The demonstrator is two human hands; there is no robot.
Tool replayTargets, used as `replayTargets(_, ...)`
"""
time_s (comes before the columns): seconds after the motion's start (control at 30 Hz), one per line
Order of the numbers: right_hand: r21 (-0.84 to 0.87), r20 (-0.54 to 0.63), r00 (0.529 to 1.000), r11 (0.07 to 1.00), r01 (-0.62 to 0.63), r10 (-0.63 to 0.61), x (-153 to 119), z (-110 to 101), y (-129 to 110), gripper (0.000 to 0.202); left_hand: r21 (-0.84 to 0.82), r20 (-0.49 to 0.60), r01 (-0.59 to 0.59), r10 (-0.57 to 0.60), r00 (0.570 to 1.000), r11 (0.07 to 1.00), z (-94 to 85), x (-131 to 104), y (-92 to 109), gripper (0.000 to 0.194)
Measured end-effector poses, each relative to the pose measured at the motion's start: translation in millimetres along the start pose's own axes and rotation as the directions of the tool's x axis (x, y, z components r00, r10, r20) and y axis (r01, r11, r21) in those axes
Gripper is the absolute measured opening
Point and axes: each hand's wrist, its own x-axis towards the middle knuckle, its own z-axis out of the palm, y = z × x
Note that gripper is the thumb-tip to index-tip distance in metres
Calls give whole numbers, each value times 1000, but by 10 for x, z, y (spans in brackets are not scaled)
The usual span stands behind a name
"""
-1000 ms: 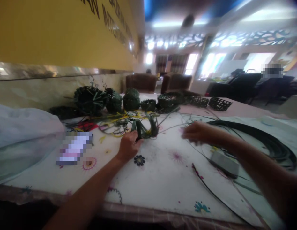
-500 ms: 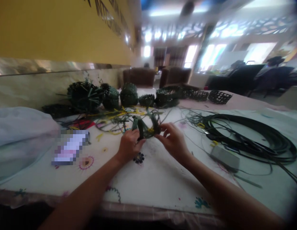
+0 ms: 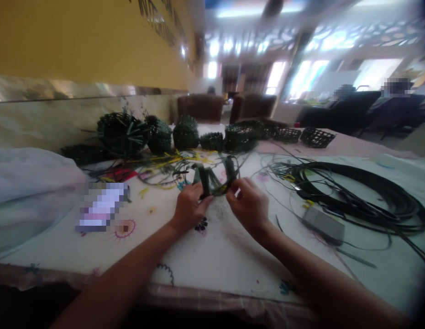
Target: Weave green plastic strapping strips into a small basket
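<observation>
A small piece of dark green strip weaving (image 3: 215,180) is held up above the table's middle, its bent strips standing upward. My left hand (image 3: 191,205) grips its left side, thumb below and fingers curled behind. At its right side, my right hand (image 3: 248,201) has its fingers closed in a pinch on the edge of the weaving. Loose green and yellow strips (image 3: 167,160) lie just behind. Fine detail at the fingertips is blurred.
Several dark green woven baskets (image 3: 186,132) stand along the back. At right lie a large coil of green strip (image 3: 397,196) and a grey block (image 3: 323,226). At left are a phone (image 3: 102,208) and a white bag (image 3: 30,192). People sit far back right.
The right fingers have curled in more tightly at the weaving's right edge. Both hands and the weaving appear slightly further right in view, and the weaving has turned a little.
</observation>
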Motion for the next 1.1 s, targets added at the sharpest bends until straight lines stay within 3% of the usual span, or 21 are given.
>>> replayTargets(0.1,-192,11,1000,981,25,-24,1,-1,-5,13,39,-4,3,-3,1000,999,43,-19,20,10)
replayTargets(0.2,-277,45,998,960,46,-34,11,9,25,14,100,12,-5,4,1000,995,77,-43,44,12)
replayTargets(0.47,-179,44,998,983,-33,41,56,15,98,18,111,10,-28,27,1000,993,107,-71,55,12)
replayTargets(0.6,-226,-15,997,971,76,-81,1,45,76,8,59,-22,4,-3,1000,998,105,-68,49,10)
replayTargets(0.73,-324,-42,966,918,229,-256,-18,63,105,19,21,-24,-1,2,1000,1000,108,-62,38,9)
replayTargets(0.83,-358,11,945,881,310,-328,-6,59,180,25,14,-25,-6,6,1000,1000,113,-65,31,10)
replayTargets(0.97,-231,73,918,888,397,-391,-2,44,230,28,23,-24,-11,12,1000,1000,116,-73,31,10)
replayTargets(1.1,-268,71,934,895,356,-351,-32,15,142,31,10,-23,-27,27,999,1000,108,-67,27,10)
